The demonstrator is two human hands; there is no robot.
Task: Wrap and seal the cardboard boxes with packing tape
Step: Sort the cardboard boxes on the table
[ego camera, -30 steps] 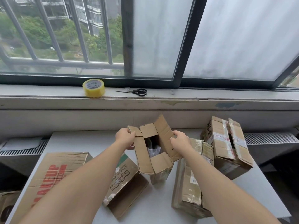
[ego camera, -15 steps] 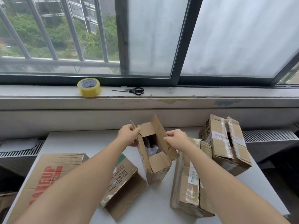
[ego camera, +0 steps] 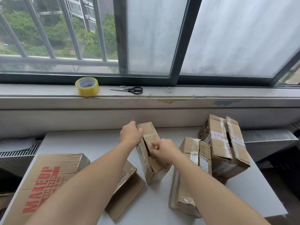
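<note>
Both hands pressing flaps shut on small cardboard box (ego camera: 150, 153): left hand (ego camera: 130, 134) gripping far edge, right hand (ego camera: 164, 150) pinching near flap. Yellow tape roll (ego camera: 87, 86), scissors (ego camera: 132, 90) on sill at 12 o'clock.

We see two bare forearms, no sleeves reaching the visible part. The left hand (ego camera: 130, 133) and right hand (ego camera: 164, 149) wear no gloves; rings or a watch, we cannot clearly tell.

Open table (ego camera: 84, 142) left of and behind the small box (ego camera: 151, 153). Crowded right: two taped boxes (ego camera: 225, 148) close beside. Near left blocked by the MAKEUP carton (ego camera: 48, 176). Clear sill (ego camera: 211, 93) beyond the scissors (ego camera: 133, 90).
</note>
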